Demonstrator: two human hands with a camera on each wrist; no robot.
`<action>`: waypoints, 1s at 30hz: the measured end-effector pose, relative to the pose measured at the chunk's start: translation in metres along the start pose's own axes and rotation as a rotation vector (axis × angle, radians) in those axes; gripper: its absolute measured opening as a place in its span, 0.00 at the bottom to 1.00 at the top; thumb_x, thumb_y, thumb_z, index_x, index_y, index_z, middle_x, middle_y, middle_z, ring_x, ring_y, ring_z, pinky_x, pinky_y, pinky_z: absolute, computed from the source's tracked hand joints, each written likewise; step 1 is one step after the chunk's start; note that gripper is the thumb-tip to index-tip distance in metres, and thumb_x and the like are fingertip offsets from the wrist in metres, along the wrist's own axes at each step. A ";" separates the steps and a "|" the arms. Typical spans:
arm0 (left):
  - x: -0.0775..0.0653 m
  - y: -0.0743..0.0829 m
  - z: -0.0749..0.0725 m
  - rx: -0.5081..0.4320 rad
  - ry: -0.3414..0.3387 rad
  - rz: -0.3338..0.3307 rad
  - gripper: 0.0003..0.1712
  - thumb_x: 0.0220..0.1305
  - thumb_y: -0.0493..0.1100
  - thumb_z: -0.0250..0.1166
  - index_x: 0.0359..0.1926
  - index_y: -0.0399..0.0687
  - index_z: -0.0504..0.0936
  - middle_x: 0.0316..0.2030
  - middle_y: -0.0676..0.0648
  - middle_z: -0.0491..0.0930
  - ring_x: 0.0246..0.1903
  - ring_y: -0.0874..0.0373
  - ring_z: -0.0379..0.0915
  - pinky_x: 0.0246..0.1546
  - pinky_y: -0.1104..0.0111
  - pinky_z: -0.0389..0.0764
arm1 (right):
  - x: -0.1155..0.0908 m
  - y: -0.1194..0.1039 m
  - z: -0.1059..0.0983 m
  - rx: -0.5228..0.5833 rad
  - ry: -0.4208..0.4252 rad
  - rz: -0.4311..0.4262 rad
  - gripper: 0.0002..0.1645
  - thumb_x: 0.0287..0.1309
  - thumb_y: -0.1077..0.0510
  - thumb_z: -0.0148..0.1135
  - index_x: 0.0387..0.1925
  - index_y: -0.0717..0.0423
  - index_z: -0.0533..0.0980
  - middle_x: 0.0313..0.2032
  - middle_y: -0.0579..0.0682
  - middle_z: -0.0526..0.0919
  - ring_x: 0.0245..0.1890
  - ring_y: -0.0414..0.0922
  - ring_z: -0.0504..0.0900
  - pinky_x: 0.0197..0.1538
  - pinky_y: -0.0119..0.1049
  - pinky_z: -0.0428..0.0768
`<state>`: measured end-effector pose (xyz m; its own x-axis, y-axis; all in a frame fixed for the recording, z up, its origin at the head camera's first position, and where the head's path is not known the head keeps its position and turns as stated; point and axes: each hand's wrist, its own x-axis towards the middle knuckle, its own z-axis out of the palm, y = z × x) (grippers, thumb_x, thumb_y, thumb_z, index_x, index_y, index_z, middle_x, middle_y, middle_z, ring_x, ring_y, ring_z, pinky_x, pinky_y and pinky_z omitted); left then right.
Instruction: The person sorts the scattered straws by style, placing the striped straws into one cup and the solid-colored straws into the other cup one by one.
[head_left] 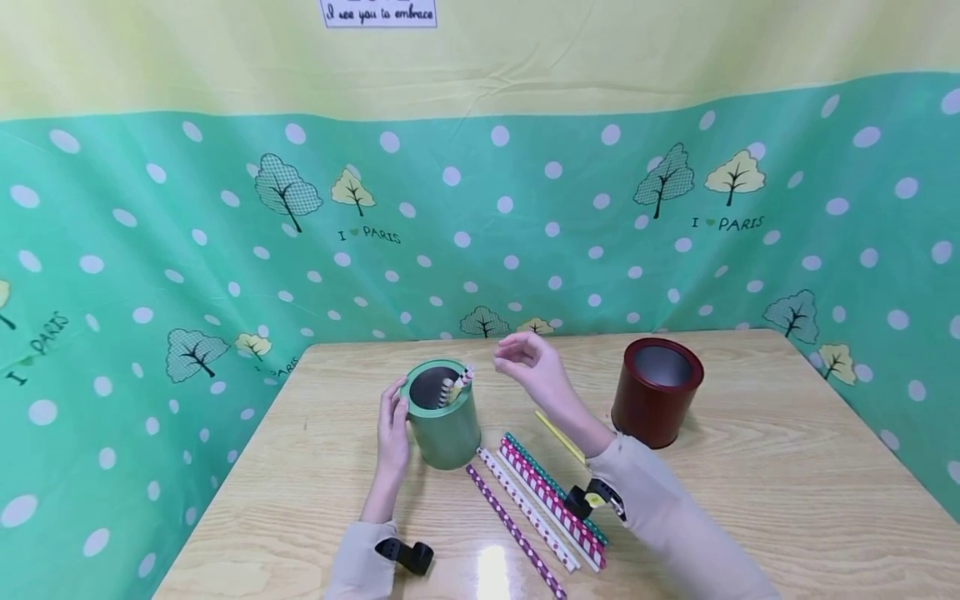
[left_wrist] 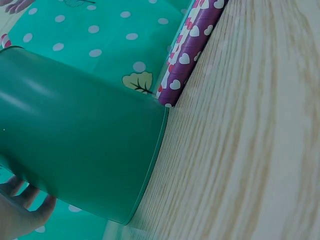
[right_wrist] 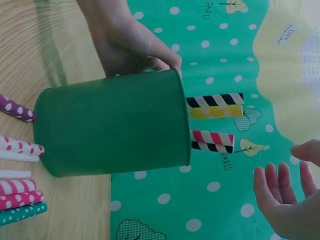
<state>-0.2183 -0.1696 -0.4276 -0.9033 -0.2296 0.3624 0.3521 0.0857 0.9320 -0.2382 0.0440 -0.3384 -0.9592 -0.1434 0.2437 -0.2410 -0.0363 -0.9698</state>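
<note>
A green can (head_left: 447,442) stands upright on the table, with several patterned paper straws in it. Beyond its rim, the right wrist view shows a black-striped straw (right_wrist: 215,100), a yellow straw (right_wrist: 215,111) and a pink-striped straw (right_wrist: 216,137). My left hand (head_left: 392,429) rests against the can's left side, fingers up near the rim. Up and to the right of the can's mouth, my right hand (head_left: 538,367) is in the air, fingers loosely bent and holding nothing. Right of the can lie a purple straw with white hearts (head_left: 517,533) and several other patterned straws.
A dark red can (head_left: 651,408) stands upright toward the right of the wooden table (head_left: 810,475). A yellow straw (head_left: 558,435) lies partly beneath my right forearm. Behind the table hangs a green dotted cloth (head_left: 525,225).
</note>
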 end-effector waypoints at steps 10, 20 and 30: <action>0.006 -0.023 -0.004 -0.038 -0.006 0.067 0.20 0.67 0.38 0.42 0.58 0.33 0.61 0.52 0.32 0.67 0.47 0.65 0.65 0.43 0.77 0.65 | -0.015 0.015 -0.014 -0.106 -0.120 0.025 0.16 0.49 0.66 0.59 0.42 0.69 0.71 0.38 0.59 0.77 0.38 0.46 0.76 0.43 0.33 0.75; 0.008 -0.026 -0.005 -0.044 -0.008 0.072 0.21 0.67 0.41 0.42 0.58 0.36 0.61 0.53 0.33 0.67 0.48 0.65 0.65 0.44 0.76 0.64 | -0.025 0.041 -0.025 -0.255 -0.295 0.081 0.15 0.52 0.62 0.58 0.42 0.66 0.72 0.38 0.56 0.77 0.39 0.47 0.76 0.42 0.34 0.75; 0.007 -0.025 -0.004 -0.040 -0.001 0.065 0.20 0.67 0.41 0.43 0.58 0.36 0.62 0.49 0.35 0.69 0.45 0.66 0.66 0.43 0.75 0.65 | -0.033 0.059 -0.034 -0.331 -0.408 0.068 0.15 0.52 0.65 0.56 0.42 0.69 0.71 0.39 0.59 0.76 0.38 0.50 0.76 0.39 0.31 0.75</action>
<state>-0.2329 -0.1772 -0.4486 -0.8784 -0.2240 0.4221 0.4195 0.0613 0.9057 -0.2254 0.0800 -0.4041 -0.8546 -0.5102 0.0969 -0.2777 0.2913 -0.9154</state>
